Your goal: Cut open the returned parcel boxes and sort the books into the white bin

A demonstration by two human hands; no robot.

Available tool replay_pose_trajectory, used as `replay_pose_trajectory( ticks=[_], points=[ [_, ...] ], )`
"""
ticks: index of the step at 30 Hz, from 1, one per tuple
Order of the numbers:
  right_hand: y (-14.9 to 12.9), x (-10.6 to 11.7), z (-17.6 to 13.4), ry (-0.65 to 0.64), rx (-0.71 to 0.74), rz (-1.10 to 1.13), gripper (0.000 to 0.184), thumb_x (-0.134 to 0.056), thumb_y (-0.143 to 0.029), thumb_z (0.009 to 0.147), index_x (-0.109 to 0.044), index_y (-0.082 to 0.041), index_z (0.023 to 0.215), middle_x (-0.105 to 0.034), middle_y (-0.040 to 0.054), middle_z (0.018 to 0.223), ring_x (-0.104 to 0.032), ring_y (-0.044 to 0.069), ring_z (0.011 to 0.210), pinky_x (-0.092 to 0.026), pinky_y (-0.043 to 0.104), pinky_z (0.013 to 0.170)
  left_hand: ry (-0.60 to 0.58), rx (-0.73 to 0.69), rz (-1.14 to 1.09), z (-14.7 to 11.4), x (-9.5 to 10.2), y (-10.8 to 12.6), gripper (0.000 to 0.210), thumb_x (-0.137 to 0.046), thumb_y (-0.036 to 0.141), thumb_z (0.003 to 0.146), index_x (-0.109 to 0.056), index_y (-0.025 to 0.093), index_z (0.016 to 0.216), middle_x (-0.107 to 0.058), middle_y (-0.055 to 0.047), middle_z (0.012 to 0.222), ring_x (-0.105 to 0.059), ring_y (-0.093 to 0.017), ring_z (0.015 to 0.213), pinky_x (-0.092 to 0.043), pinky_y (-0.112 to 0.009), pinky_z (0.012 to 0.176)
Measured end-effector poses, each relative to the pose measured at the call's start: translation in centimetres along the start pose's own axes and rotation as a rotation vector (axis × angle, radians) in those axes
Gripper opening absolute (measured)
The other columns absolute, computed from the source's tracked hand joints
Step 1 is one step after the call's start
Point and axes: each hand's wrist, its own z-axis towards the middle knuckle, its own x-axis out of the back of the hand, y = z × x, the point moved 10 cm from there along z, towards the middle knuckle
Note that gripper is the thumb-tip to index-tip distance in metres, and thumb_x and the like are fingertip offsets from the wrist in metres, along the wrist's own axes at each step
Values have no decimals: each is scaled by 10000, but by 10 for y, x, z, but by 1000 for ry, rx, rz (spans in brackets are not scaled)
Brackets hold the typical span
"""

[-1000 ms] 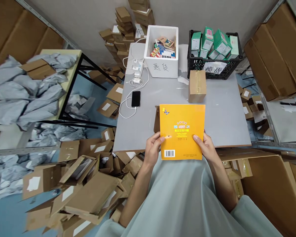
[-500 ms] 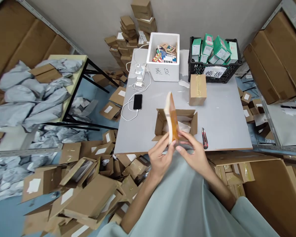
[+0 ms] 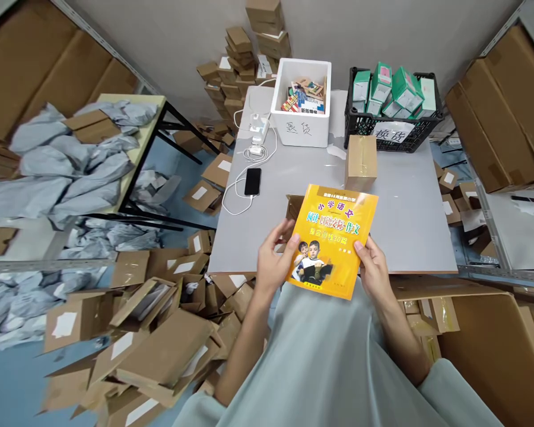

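An orange-yellow paperback book (image 3: 331,246) is tilted with its front cover towards me, showing Chinese lettering and a picture of two children. My right hand (image 3: 374,267) grips its right edge, thumb on the cover and fingers behind. At the left edge, my left hand (image 3: 273,258) has its thumb and fingers apart; the thumb tip is at or close to the edge, and I cannot tell if it touches. Behind the book is an open cardboard box (image 3: 294,206), of which only one corner shows. The utility knife seen earlier is hidden.
On the grey table (image 3: 409,225) stand a closed carton (image 3: 361,163), a white foam box (image 3: 300,129) of books and a black crate (image 3: 394,133) of green-and-white boxes. A phone (image 3: 253,181) lies charging at left. Opened cartons (image 3: 164,347) pile up on the floor.
The book has turned from edge-on to cover facing me and come lower. My right hand has moved to its right edge, while my left hand has loosened and shifted left.
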Motion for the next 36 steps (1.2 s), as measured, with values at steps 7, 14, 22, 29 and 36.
replay_pose_trajectory(
  ticks=[7, 14, 22, 29, 36],
  points=[
    [5, 10, 5, 12, 25, -54, 561, -763, -735, 946, -762, -286, 1282, -825, 76, 1331, -778, 325, 1219, -683, 458, 980, -205, 86, -106, -4, -27, -22, 778, -855, 657, 890, -695, 192, 1493, -731, -175, 1512, -703, -361, 1388, -566, -518, 1200],
    [-23, -29, -3, -110, 187, -280, 484, -632, -656, 1083, -789, -303, 1375, -801, 75, 1386, -739, 311, 1297, -646, 445, 1056, -305, -243, -21, -28, -58, 29, 742, -903, 603, 860, -715, 256, 1488, -649, -161, 1612, -587, -386, 1536, -486, -542, 1289],
    [-19, -22, 18, -93, 295, -427, 585, -693, -662, 1048, -680, -356, 1547, -586, 70, 1700, -429, 299, 1662, -321, 605, 1400, -234, 367, -472, -17, -56, -35, 607, -827, 556, 843, -710, 217, 1334, -819, -130, 1312, -811, -345, 1154, -677, -440, 937],
    [54, 57, 41, -78, -253, -81, 814, -881, -767, 811, -719, -273, 1438, -813, 133, 1376, -764, 342, 1316, -674, 481, 1075, -361, 491, -573, -26, -77, -37, 624, -845, 479, 750, -727, 213, 1303, -838, -107, 1236, -827, -348, 1052, -675, -445, 894],
    [55, 81, 27, 28, -204, -3, 611, -935, -576, 837, -731, -269, 1325, -836, 99, 1327, -812, 319, 1183, -686, 485, 1022, -422, 201, 63, 29, -89, -68, 535, -663, 435, 970, -703, 207, 1453, -757, -132, 1469, -730, -356, 1308, -574, -466, 1131]
  ],
)
